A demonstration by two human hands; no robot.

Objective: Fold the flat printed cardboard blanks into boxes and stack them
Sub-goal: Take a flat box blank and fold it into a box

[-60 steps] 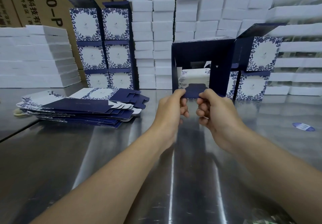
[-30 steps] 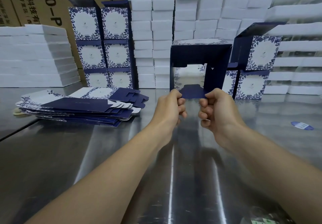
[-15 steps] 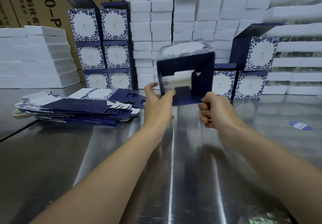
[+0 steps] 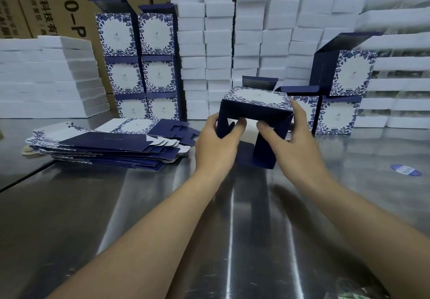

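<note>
A half-formed navy box point(image 4: 256, 102) with a white floral panel on top sits between my hands, its open end facing me. My left hand point(image 4: 216, 146) grips its left wall, thumb inside. My right hand point(image 4: 293, 143) grips its right wall, thumb tucked inside and fingers up the outer side. A navy flap point(image 4: 253, 157) lies on the steel table point(image 4: 162, 205) below. A pile of flat printed blanks point(image 4: 111, 143) lies to the left. Folded boxes stand stacked at back left point(image 4: 139, 66) and at back right point(image 4: 344, 96).
White foam blocks point(image 4: 232, 31) are piled along the back and at the left point(image 4: 46, 77). Brown cartons point(image 4: 58, 3) stand behind them. A blue oval sticker point(image 4: 406, 170) lies on the table at right.
The box was upright with its opening toward me. It has tipped so the floral panel faces up and dropped toward the table. Both hands shifted from the bottom flap to the side walls.
</note>
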